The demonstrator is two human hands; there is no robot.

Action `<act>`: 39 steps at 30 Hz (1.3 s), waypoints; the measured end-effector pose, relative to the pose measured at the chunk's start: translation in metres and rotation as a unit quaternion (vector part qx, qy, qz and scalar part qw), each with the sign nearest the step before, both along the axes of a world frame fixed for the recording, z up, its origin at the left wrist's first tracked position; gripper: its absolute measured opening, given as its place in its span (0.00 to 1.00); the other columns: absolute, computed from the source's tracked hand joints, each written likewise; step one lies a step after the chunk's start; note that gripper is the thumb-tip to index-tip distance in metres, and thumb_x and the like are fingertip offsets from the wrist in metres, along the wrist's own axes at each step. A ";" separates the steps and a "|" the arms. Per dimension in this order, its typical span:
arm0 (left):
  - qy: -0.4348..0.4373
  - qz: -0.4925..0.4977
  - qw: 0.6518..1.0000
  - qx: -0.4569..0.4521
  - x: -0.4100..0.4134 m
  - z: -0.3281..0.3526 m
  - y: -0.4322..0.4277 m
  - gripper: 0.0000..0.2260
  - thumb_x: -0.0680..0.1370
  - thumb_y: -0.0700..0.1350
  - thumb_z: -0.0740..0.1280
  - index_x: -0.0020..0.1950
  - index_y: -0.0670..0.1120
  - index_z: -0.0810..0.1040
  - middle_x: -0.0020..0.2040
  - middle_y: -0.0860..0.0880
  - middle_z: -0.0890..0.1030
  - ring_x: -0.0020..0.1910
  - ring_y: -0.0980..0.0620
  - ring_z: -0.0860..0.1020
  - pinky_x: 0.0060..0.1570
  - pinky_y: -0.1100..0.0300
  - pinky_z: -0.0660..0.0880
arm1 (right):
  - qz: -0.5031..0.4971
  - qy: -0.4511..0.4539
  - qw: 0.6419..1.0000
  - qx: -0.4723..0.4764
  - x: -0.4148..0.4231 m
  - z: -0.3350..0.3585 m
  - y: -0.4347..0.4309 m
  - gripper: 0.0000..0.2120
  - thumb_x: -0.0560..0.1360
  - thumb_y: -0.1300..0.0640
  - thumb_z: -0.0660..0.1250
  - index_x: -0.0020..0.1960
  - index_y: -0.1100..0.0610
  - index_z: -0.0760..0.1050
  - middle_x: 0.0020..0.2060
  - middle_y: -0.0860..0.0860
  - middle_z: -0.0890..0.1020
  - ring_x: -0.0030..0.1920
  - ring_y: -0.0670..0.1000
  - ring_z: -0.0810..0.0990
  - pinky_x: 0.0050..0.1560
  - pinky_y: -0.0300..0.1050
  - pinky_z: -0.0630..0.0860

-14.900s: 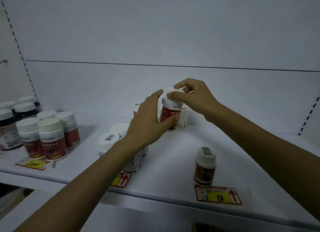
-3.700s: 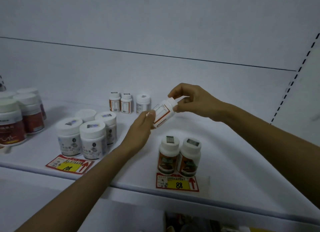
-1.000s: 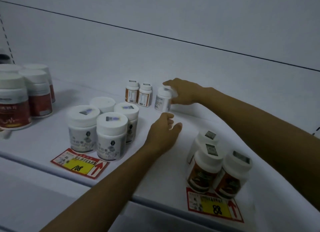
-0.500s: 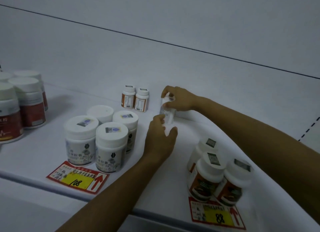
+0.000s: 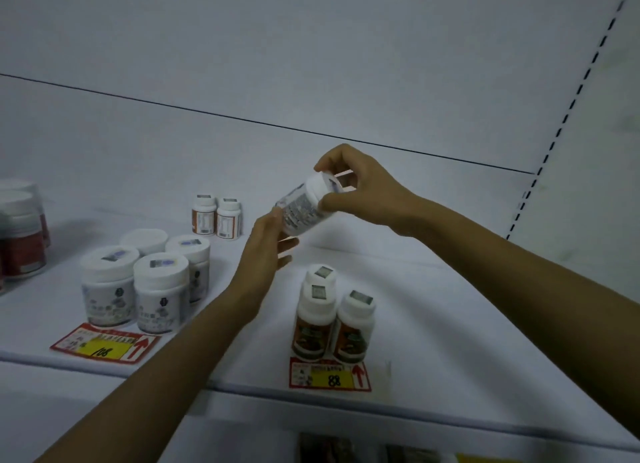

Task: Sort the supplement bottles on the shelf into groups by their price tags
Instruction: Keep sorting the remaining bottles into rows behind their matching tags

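The small white bottle (image 5: 301, 208), tilted in the air above the shelf (image 5: 433, 324), is pinched at its cap by the right hand (image 5: 360, 192) and steadied by the left hand (image 5: 263, 258) with straight fingers; its label is best read before a group is chosen.

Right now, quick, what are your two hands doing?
Left hand: open, fingertips touching the base of the small white bottle.
Right hand: holding that tilted bottle by its cap.
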State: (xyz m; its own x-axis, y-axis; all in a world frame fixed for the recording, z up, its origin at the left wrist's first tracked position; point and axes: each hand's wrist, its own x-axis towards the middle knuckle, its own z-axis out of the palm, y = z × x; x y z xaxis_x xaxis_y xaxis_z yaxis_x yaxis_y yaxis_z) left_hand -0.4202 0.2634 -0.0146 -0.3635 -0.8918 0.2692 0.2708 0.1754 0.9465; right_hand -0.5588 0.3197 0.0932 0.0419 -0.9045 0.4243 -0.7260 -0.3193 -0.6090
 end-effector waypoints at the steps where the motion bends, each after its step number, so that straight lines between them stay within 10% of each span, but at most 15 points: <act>1: 0.035 -0.030 0.999 0.025 0.002 0.007 0.008 0.15 0.79 0.58 0.51 0.61 0.54 0.68 0.62 0.46 0.76 0.56 0.51 0.79 0.56 0.54 0.74 | 0.011 -0.028 1.000 0.006 0.001 0.002 0.007 0.17 0.69 0.65 0.71 0.53 0.52 0.69 0.55 0.51 0.74 0.50 0.49 0.77 0.38 0.33 0.77; 4: 0.100 -0.076 0.989 0.071 0.016 0.020 0.030 0.11 0.79 0.56 0.55 0.56 0.57 0.73 0.57 0.46 0.80 0.53 0.50 0.81 0.51 0.55 0.76 | 0.042 -0.116 0.992 0.027 0.002 0.008 0.026 0.16 0.70 0.68 0.68 0.50 0.50 0.71 0.57 0.56 0.75 0.54 0.56 0.79 0.48 0.46 0.82; 11: 0.129 -0.055 0.987 0.079 0.054 0.023 0.079 0.15 0.75 0.47 0.65 0.61 0.48 0.71 0.57 0.45 0.79 0.51 0.48 0.81 0.48 0.60 0.79 | 0.133 -0.219 0.960 0.112 0.012 0.009 0.049 0.17 0.73 0.71 0.62 0.54 0.53 0.73 0.53 0.52 0.78 0.53 0.53 0.80 0.47 0.42 0.81; 14: 0.082 0.101 0.990 -0.048 0.067 0.022 0.097 0.18 0.72 0.42 0.70 0.58 0.50 0.69 0.59 0.49 0.77 0.55 0.50 0.79 0.48 0.60 0.80 | 0.143 -0.243 0.951 0.130 0.024 0.002 0.052 0.16 0.74 0.67 0.64 0.59 0.52 0.74 0.55 0.54 0.79 0.55 0.53 0.81 0.47 0.45 0.82; 18: -0.077 0.311 0.889 -0.328 0.090 0.022 0.108 0.24 0.69 0.42 0.74 0.60 0.50 0.67 0.57 0.58 0.73 0.53 0.58 0.76 0.48 0.71 0.76 | 0.148 -0.275 0.941 0.128 0.045 -0.012 0.056 0.11 0.77 0.55 0.64 0.59 0.53 0.74 0.54 0.54 0.81 0.51 0.54 0.84 0.48 0.46 0.82; 21: -0.108 0.354 0.852 -0.372 0.107 0.019 0.111 0.25 0.69 0.42 0.74 0.62 0.45 0.69 0.61 0.55 0.71 0.57 0.60 0.72 0.48 0.73 0.74 | 0.172 -0.306 0.930 0.113 0.061 -0.015 0.058 0.09 0.78 0.54 0.63 0.55 0.56 0.75 0.51 0.55 0.82 0.49 0.54 0.84 0.47 0.44 0.82; 39: -0.071 0.326 0.882 -0.332 0.176 0.025 0.031 0.26 0.74 0.56 0.65 0.68 0.48 0.65 0.65 0.55 0.69 0.64 0.61 0.69 0.63 0.66 0.69 | 0.079 -0.290 0.953 0.042 0.133 0.014 -0.020 0.04 0.74 0.61 0.67 0.46 0.57 0.72 0.48 0.55 0.80 0.46 0.54 0.83 0.48 0.50 0.82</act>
